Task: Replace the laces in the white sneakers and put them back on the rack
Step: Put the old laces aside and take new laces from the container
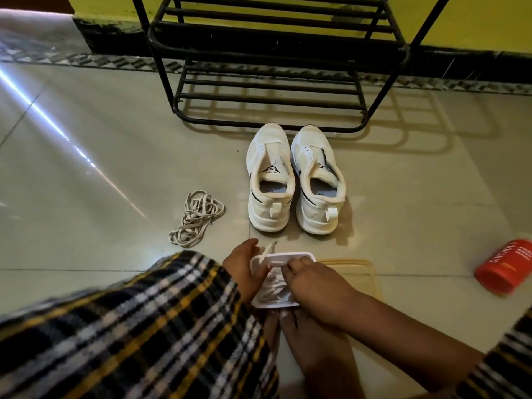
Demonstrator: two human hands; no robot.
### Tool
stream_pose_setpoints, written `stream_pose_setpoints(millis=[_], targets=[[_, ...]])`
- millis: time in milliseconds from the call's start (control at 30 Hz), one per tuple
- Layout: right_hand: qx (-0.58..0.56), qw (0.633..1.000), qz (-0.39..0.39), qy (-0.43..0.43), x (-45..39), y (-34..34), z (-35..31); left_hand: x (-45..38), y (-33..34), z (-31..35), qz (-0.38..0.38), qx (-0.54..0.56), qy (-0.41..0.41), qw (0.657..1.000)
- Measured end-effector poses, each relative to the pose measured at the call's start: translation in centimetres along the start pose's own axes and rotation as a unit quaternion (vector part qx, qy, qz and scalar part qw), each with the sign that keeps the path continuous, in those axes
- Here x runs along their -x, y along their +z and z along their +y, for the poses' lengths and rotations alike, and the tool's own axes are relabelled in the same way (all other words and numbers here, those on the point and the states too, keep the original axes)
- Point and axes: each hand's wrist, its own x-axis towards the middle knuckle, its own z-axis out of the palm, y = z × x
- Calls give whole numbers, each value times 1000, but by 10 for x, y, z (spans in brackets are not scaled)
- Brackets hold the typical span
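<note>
Sitting side by side on the tiled floor [86, 156], heels toward the camera, are the two white sneakers [296, 180], both w/o laces, tongues standing up. Toes are pointing at the black metal rack [270, 90], which is standing just beyond them against the yellow wall [475, 21]. A loose tangle of off-white laces [197, 218] is lying on the floor left of the left sneaker, apart from it. Nearer the camera, a white container [283, 256] is holding fresh white laces [272, 286]. Left hand [244, 269], in a plaid sleeve [129, 326], is gripping the container's left edge, w/ one lace end sticking up beside the fingers. Right hand [313, 283] is reaching into the container, fingers curled and pinching the laces. A translucent yellow lid [362, 275] is lying flat just right of the container. A red can [506, 269] is lying on its side further right.
</note>
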Motion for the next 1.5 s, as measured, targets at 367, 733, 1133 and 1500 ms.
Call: stream_pose_setpoints(millis=[367,733,1133,1500], targets=[[-118,984,124,-46,18,22,13,-13,-10,-2,-20,-39,108,993],[-284,928,189,153,39,25,59,9,-7,-20,-69,-288,343,891],[-108,982,-61,142,81,44,86,11,8,-11,-62,-213,342,913],[-273,946,-3,177,98,17,112,9,12,0,40,-224,207,951]])
